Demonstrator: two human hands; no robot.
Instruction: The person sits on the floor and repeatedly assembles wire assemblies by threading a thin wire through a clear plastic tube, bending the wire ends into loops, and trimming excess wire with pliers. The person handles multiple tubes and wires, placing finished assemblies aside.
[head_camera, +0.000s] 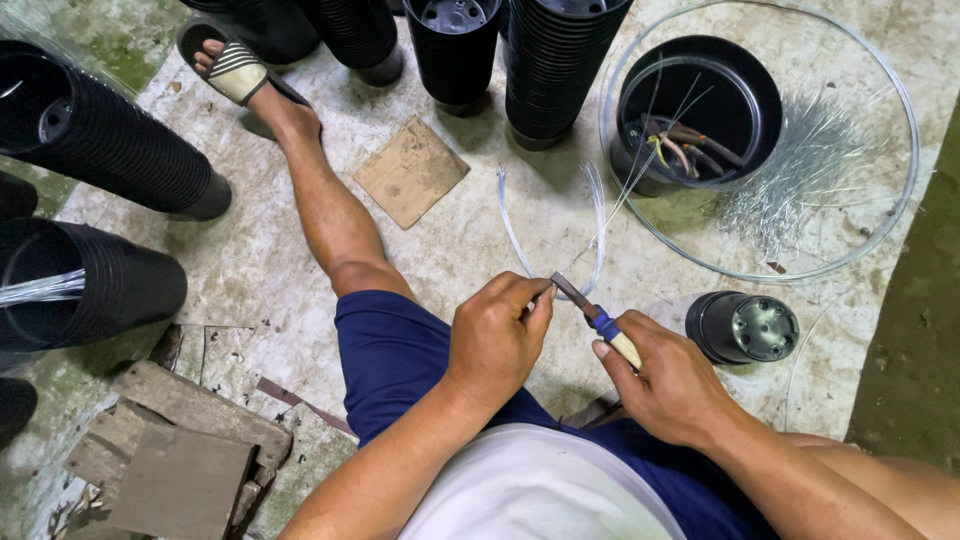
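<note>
just past the left hand (495, 335) grip, clear tube (515, 235)

Bare concrete lies open ahead of the left hand (497, 335) and right hand (672, 385) up to the cardboard square (411, 170), hemmed by stacked black pots (550, 65) beyond, the clear hoop (905, 190) (wire-filled) rightward, a lone pot (741, 327) just beside.

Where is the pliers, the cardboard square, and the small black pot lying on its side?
pliers (600, 320), head view, blue part of the handle
cardboard square (411, 171), head view, its middle
small black pot (741, 328), head view, its side
</note>
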